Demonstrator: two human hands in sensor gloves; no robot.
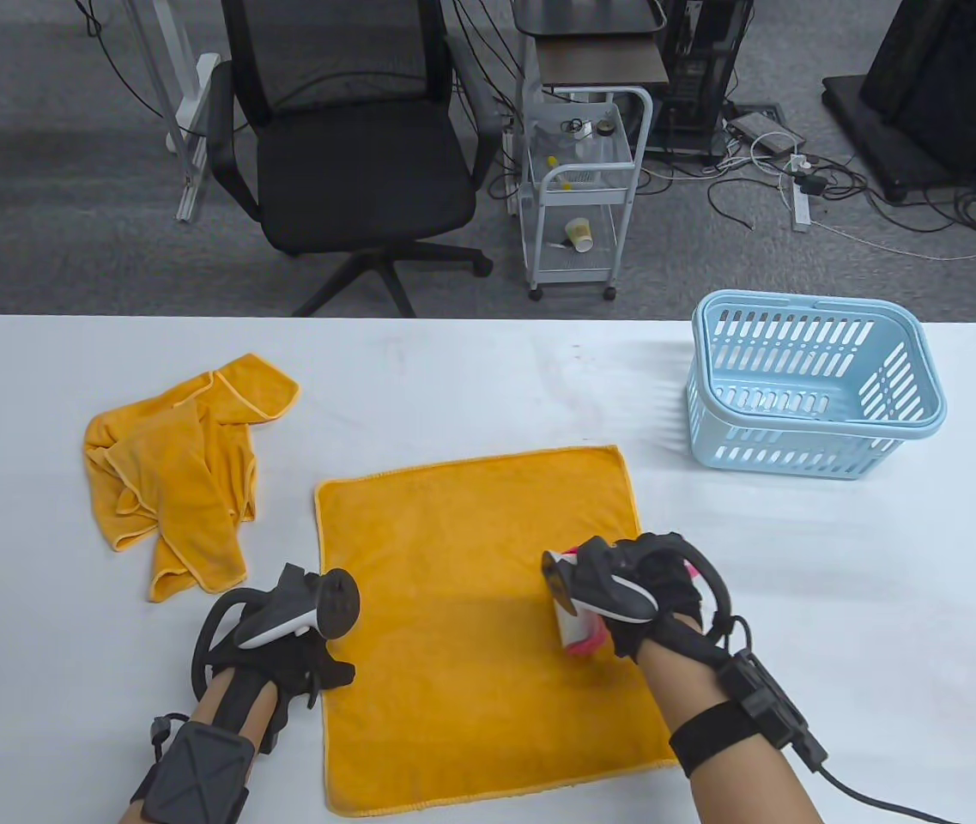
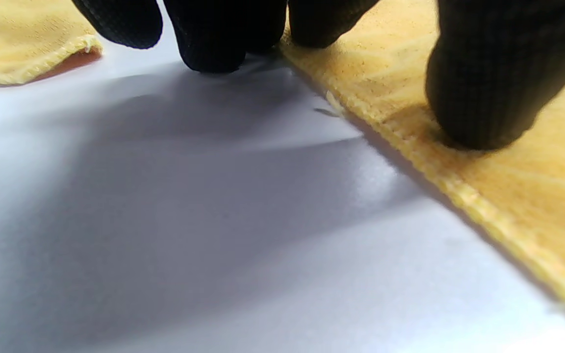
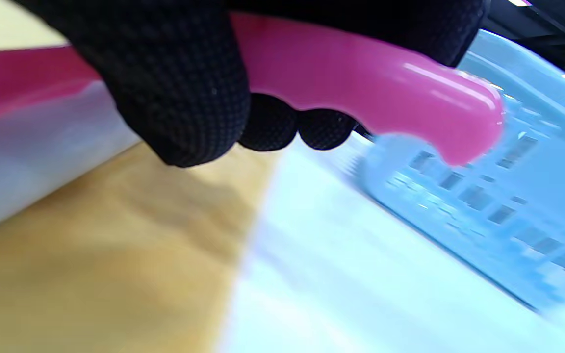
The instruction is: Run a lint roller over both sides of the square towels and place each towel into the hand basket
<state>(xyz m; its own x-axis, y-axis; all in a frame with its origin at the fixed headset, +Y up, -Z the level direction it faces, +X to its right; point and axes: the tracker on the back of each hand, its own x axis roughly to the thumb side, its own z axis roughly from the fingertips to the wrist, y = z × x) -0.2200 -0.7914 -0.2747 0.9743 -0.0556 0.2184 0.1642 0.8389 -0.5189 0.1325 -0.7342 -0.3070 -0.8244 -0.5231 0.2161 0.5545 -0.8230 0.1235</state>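
A yellow square towel (image 1: 479,618) lies flat on the white table (image 1: 839,601). My right hand (image 1: 659,592) grips the pink handle (image 3: 385,83) of the lint roller (image 1: 575,627), and its white roll (image 3: 27,162) lies on the towel's right part. My left hand (image 1: 307,657) rests at the towel's left edge. Its thumb (image 2: 483,88) presses on the cloth (image 2: 532,186), while the other fingertips (image 2: 214,39) touch the table just beside the hem. A light blue hand basket (image 1: 788,451) stands empty at the right back of the table.
A heap of crumpled yellow towels (image 1: 178,472) lies at the left, a corner of it showing in the left wrist view (image 2: 17,39). Beyond the table's far edge stand a black office chair (image 1: 350,137) and a small white cart (image 1: 578,197).
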